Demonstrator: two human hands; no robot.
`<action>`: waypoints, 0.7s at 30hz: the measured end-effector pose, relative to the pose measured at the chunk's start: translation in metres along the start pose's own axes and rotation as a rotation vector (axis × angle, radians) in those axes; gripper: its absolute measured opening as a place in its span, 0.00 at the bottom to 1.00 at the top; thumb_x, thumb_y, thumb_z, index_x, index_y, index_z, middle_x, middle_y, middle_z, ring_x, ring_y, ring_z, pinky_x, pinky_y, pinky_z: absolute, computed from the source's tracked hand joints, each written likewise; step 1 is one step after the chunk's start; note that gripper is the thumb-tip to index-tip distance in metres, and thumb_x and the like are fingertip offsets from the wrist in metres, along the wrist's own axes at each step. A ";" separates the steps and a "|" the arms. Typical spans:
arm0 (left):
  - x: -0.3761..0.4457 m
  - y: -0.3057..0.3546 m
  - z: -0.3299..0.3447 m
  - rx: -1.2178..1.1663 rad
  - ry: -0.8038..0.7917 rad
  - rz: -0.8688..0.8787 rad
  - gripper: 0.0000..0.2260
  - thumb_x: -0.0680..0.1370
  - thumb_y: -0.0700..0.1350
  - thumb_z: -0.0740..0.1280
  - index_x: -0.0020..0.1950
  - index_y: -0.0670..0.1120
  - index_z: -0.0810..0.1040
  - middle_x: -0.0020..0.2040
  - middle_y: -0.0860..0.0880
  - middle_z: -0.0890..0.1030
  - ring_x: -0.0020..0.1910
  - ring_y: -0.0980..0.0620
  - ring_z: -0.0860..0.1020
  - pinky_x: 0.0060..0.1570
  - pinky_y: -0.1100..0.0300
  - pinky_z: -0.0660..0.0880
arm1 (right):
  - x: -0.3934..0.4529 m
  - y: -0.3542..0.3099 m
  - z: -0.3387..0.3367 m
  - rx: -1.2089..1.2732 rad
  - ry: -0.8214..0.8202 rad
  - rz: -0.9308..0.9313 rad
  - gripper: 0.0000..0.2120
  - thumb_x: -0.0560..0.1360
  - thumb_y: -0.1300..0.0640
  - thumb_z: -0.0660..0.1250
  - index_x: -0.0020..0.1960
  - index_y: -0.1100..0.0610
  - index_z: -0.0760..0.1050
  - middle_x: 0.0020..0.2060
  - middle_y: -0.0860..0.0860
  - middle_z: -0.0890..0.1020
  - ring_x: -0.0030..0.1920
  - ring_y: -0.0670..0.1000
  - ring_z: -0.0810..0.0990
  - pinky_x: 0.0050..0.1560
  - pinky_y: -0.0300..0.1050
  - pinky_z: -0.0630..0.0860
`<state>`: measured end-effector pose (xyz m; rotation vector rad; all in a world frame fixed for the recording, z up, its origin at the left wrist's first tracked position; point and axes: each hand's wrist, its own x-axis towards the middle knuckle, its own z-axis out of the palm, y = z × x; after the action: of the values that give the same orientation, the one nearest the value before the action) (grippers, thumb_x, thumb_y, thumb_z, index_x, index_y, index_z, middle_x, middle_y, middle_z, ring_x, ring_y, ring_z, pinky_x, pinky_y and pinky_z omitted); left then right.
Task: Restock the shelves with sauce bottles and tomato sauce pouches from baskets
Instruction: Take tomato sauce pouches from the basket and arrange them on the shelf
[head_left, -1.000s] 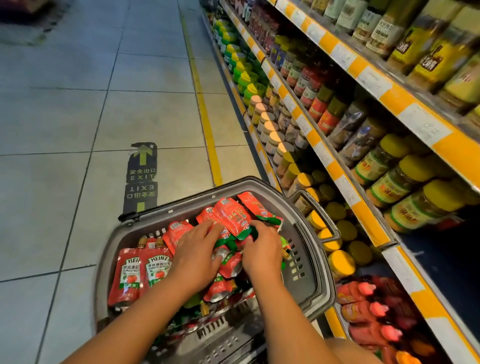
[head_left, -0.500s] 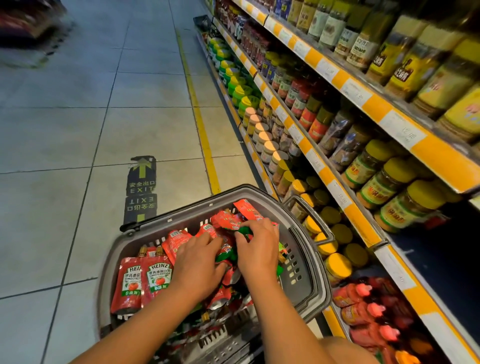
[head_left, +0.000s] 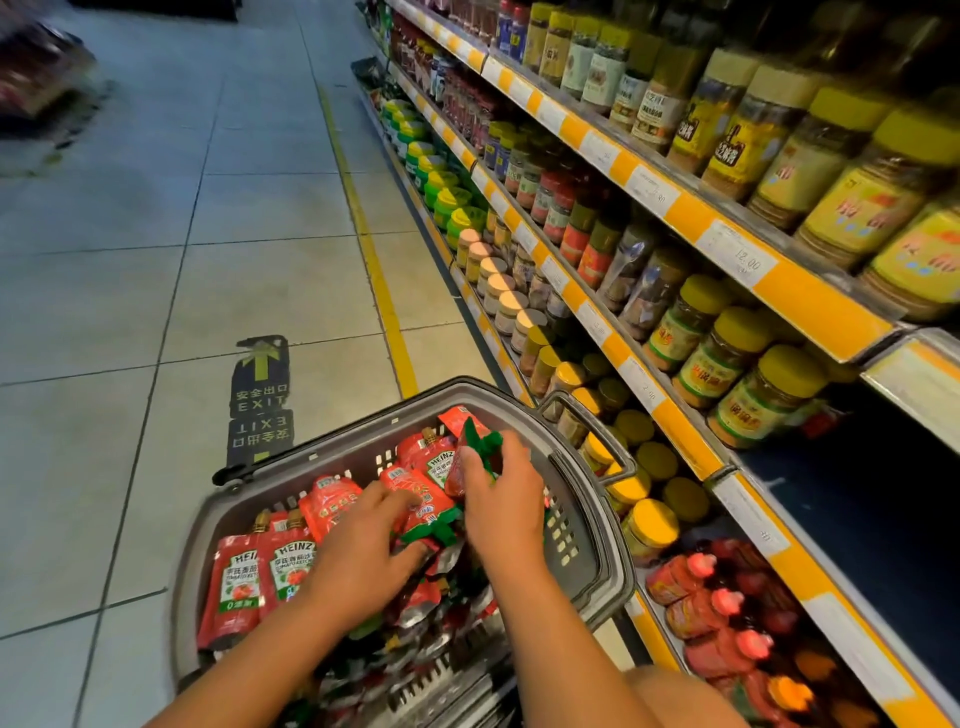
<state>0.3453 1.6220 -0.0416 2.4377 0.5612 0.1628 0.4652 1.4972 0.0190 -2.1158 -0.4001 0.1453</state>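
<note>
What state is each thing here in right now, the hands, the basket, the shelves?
Right hand: pinching a small red sachet.
Left hand: fingers straight, resting on the pouch pile.
Grey basket: full of tomato sauce pouches.
Shelves: stocked with jars.
Basket handle: folded down.

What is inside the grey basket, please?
The grey basket holds many red tomato sauce pouches, two upright at the left. The right hand grips a few, and the left hand rests on others. The hands and arms cover the lower layers.
</note>
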 end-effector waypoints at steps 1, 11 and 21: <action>0.001 0.000 0.000 0.005 0.003 -0.004 0.23 0.75 0.57 0.75 0.69 0.58 0.74 0.55 0.61 0.69 0.54 0.58 0.73 0.51 0.61 0.74 | 0.000 0.000 -0.001 0.023 -0.005 0.026 0.09 0.82 0.46 0.65 0.53 0.51 0.72 0.44 0.46 0.80 0.43 0.46 0.79 0.42 0.46 0.72; 0.014 -0.014 -0.023 -0.188 -0.125 -0.015 0.17 0.73 0.56 0.78 0.61 0.64 0.82 0.55 0.61 0.76 0.57 0.64 0.75 0.55 0.64 0.71 | 0.010 0.012 0.000 0.292 0.102 0.232 0.11 0.82 0.49 0.68 0.52 0.58 0.76 0.46 0.54 0.82 0.45 0.53 0.82 0.39 0.42 0.74; 0.010 -0.009 -0.009 -0.091 0.193 0.037 0.08 0.74 0.43 0.79 0.47 0.56 0.89 0.50 0.63 0.81 0.50 0.61 0.79 0.49 0.68 0.69 | 0.013 0.016 0.001 0.359 0.175 0.215 0.12 0.81 0.51 0.69 0.44 0.56 0.73 0.39 0.54 0.80 0.37 0.52 0.78 0.35 0.44 0.72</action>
<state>0.3489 1.6369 -0.0402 2.3592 0.5796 0.4337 0.4809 1.4941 0.0057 -1.7934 -0.0360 0.1427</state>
